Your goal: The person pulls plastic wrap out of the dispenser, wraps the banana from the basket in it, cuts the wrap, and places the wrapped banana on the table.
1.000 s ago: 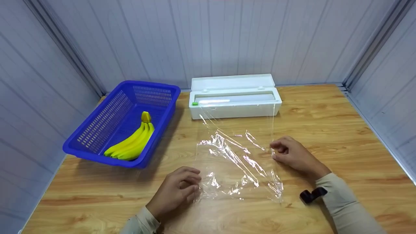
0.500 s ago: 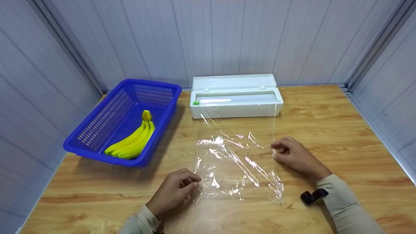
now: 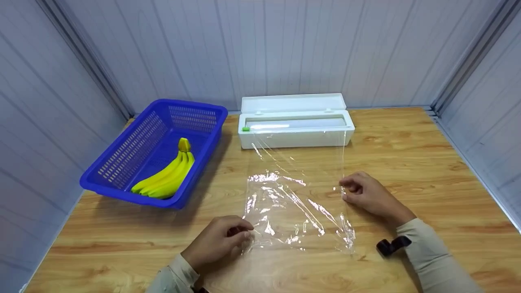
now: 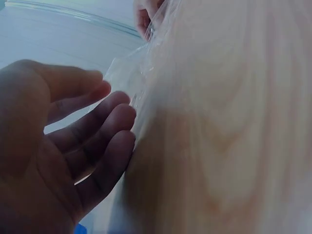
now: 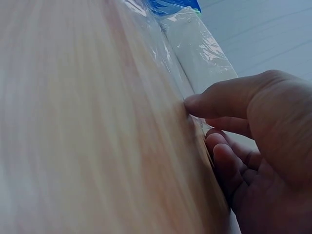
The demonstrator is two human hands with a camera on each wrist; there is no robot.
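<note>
A clear sheet of cling film (image 3: 293, 199) stretches from a white cling film box (image 3: 297, 140) toward the person, creased and shiny over the wooden table. The left hand (image 3: 217, 242) is at the film's near left edge and pinches it between thumb and forefinger. In the left wrist view, that hand's other fingers (image 4: 105, 131) are bent loosely beside the sheet. The right hand (image 3: 372, 197) pinches the film's right edge about midway along. The right wrist view has the right thumb (image 5: 214, 100) at the film's edge, close over the table. The box lid stands open.
Left of the box is a blue plastic basket (image 3: 122, 196) holding a bunch of bananas (image 3: 169, 177). A green slider (image 3: 246, 129) sits at the left end of the box's front edge. White panel walls (image 3: 285, 49) enclose the table (image 3: 427, 154) at the back and sides.
The left thumb and forefinger have come together on the film and the hand has shifted slightly toward the person. Creases on the film's left have changed. The right hand stays put.
</note>
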